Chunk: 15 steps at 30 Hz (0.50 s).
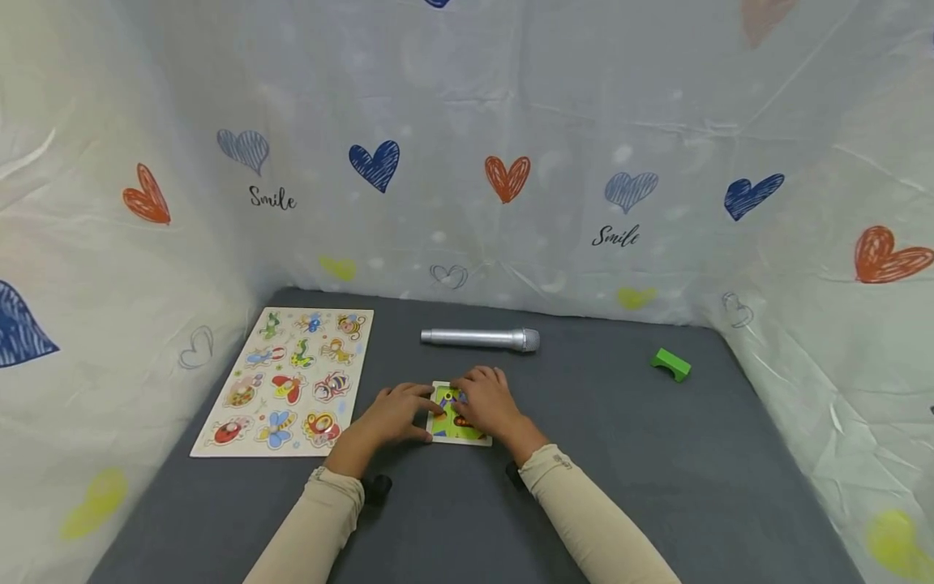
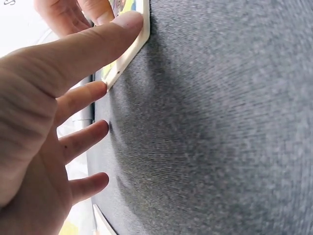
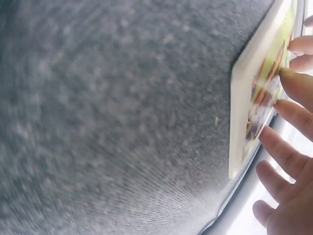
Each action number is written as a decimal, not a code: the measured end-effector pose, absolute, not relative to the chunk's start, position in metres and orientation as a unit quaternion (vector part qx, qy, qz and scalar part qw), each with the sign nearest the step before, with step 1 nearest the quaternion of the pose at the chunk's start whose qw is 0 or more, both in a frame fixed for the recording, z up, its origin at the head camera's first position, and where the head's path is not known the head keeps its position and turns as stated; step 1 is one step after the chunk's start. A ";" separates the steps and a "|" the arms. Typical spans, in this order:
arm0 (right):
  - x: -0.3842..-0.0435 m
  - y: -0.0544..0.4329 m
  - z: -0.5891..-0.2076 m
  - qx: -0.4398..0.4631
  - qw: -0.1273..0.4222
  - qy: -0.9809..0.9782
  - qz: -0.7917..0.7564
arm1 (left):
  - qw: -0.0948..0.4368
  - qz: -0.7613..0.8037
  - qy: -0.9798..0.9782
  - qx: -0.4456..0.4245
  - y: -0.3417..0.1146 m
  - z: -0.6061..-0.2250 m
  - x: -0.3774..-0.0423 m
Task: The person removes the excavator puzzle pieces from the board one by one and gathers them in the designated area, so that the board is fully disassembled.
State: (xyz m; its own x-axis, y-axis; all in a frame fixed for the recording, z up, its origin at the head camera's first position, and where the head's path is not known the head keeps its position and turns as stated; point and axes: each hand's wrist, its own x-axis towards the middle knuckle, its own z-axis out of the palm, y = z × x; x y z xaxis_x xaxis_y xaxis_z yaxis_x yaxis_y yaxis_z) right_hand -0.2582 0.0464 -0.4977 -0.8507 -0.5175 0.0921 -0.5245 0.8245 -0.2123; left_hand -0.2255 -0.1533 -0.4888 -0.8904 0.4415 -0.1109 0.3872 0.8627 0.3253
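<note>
A small square picture puzzle [image 1: 460, 431] with a pale frame and a green picture lies flat at the middle of the table. At its left side my left hand [image 1: 394, 415] rests; the left wrist view shows the thumb [image 2: 129, 24] laid on the pale frame and the other fingers spread apart. From the right, my right hand [image 1: 490, 401] reaches over the puzzle and partly hides the picture. Its fairly straight fingers [image 3: 293, 115] touch the picture in the right wrist view. Whether the fingertips pinch a separate piece cannot be made out.
A large puzzle board [image 1: 292, 446] with several insect pictures lies left of my left hand. Behind the small puzzle is a silver microphone [image 1: 474, 338]. A green arch block [image 1: 670, 365] sits toward the right. White sheeting [image 1: 452, 219] printed with hearts encloses the grey table [image 1: 620, 487].
</note>
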 end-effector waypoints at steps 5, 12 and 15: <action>-0.258 0.044 -0.501 0.265 0.015 -0.956 0.121 | 0.100 0.151 0.960 0.214 -0.154 -0.490 -0.226; -0.262 0.040 -0.497 0.262 0.027 -0.956 0.127 | 0.091 0.148 0.961 0.213 -0.156 -0.493 -0.228; -0.262 0.038 -0.497 0.264 0.038 -0.957 0.114 | 0.090 0.153 0.961 0.214 -0.156 -0.496 -0.228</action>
